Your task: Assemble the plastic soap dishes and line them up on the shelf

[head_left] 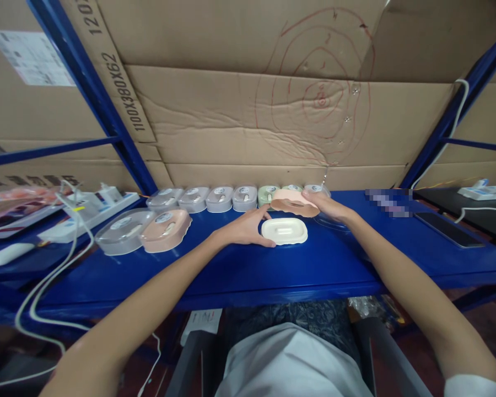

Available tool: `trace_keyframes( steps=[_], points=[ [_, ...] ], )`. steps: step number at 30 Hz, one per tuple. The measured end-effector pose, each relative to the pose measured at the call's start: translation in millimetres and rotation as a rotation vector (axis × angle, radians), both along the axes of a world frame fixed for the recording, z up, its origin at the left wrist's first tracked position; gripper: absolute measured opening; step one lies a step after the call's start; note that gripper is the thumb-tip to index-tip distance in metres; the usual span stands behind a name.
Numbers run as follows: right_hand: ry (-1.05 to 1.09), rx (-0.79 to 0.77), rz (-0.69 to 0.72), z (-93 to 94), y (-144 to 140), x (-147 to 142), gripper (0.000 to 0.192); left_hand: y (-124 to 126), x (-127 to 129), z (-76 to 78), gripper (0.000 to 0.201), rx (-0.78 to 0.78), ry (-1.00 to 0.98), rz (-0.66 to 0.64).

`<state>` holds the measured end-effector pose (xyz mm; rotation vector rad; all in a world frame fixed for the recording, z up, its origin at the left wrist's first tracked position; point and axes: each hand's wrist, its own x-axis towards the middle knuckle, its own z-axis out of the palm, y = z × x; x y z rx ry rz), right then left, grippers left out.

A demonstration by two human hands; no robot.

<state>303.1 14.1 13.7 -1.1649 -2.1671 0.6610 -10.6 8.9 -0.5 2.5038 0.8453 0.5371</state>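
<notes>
My left hand [245, 227] rests on the blue shelf top [273, 264], its thumb and fingers touching the left edge of a cream oval tray [284, 231] that lies flat there. My right hand [329, 207] holds a pink oval shell [292, 202] tilted just above and behind the cream tray. A clear lid [330, 222] lies under my right wrist.
A row of several lidded oval boxes [219, 198] lines the back edge, with a grey box [124, 231] and a pink box [165, 230] at the left. A power strip [89, 212] with white cables lies far left. A dark phone [448, 229] lies at right. Cardboard boxes [248, 99] stand behind.
</notes>
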Motion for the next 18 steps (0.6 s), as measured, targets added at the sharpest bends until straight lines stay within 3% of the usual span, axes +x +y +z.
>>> trace_keyframes(
  steps=[3, 6, 11, 18],
  points=[
    [0.06, -0.096, 0.044, 1.8, -1.2, 1.3, 0.071, -0.8, 0.9, 0.5, 0.099, -0.021, -0.018, 0.005],
    [0.059, -0.138, 0.115, 3.6, -3.6, 0.7, 0.064, -3.0, 2.6, 2.6, 0.107, -0.043, -0.058, -0.017],
    [0.031, -0.159, 0.157, 3.3, -7.4, -3.2, 0.071, -5.0, 3.5, 4.6, 0.128, -0.022, -0.027, 0.034],
    [-0.09, -0.114, 0.119, 2.8, -14.5, -14.3, 0.08, -1.7, 2.1, 1.3, 0.131, -0.021, 0.011, 0.057]
  ],
)
